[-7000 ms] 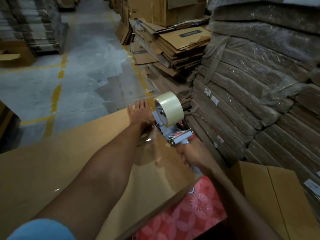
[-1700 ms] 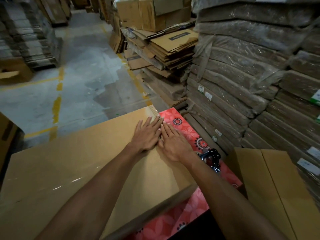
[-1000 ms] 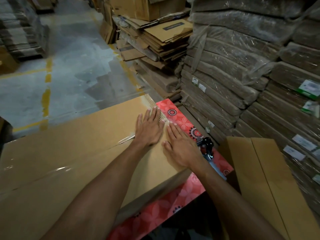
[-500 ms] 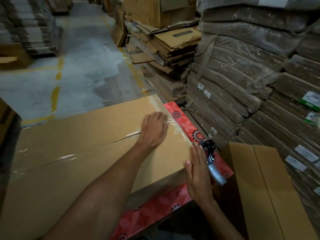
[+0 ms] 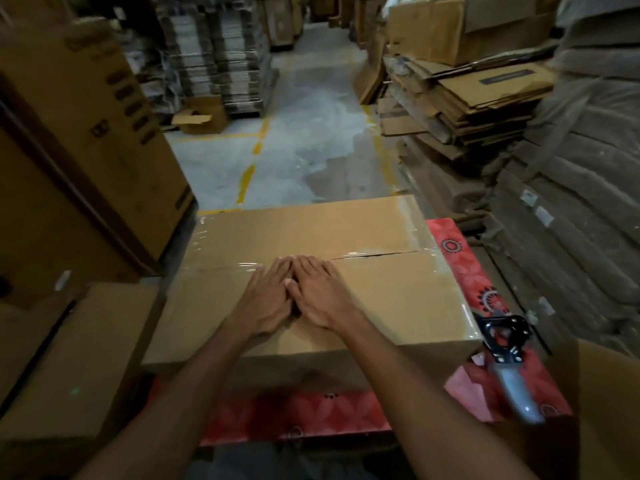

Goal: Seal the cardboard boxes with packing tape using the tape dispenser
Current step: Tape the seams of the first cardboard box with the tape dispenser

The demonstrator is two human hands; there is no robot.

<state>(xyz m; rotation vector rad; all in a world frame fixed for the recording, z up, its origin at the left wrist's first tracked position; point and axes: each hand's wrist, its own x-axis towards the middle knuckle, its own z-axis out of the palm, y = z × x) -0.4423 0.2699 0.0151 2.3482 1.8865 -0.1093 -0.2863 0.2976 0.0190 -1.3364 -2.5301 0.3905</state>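
A brown cardboard box (image 5: 391, 292) lies flat on a red patterned mat (image 5: 460, 268). Clear tape (image 5: 367, 252) runs along its centre seam and over its right end. My left hand (image 5: 266, 297) and my right hand (image 5: 320, 294) rest flat side by side on the box top, fingertips at the taped seam, holding nothing. The tape dispenser (image 5: 509, 358) lies on the mat to the right of the box, black frame up and grey handle pointing toward me.
Another brown box (image 5: 79, 358) sits at my left, with a tall printed carton (image 5: 86, 140) behind it. Wrapped stacks of flat cardboard (image 5: 571, 209) rise on the right. A box corner (image 5: 609, 403) is at lower right. Grey floor with yellow lines (image 5: 298, 150) lies beyond.
The dispenser was put down on the mat. Both hands left the right end of the box and now press flat together at the middle of the seam. The view turned left.
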